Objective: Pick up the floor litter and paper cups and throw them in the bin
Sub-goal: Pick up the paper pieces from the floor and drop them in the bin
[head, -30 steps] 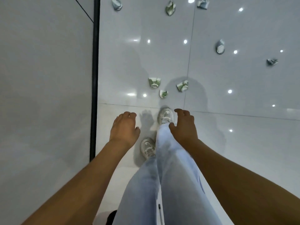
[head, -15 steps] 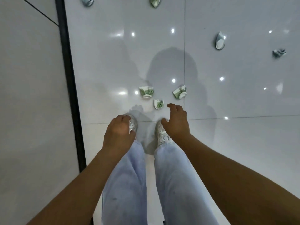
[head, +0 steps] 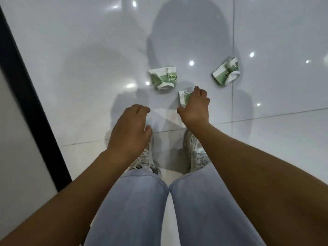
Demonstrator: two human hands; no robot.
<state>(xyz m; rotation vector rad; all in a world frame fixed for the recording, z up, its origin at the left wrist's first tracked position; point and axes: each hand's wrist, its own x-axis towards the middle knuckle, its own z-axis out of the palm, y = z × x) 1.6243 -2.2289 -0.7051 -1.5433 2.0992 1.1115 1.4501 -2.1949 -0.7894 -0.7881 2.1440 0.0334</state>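
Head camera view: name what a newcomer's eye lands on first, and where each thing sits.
First come three crushed green-and-white paper cups on the glossy pale floor tiles: the left cup and the right cup lie apart, further out. The nearest cup sits under the right hand, whose fingers curl round it. The left hand hovers loosely curled and holds nothing, above the white sneakers and pale blue jeans.

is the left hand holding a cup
No, the left hand hangs loosely curled and holds nothing; only the right hand has its fingers round a crushed cup.
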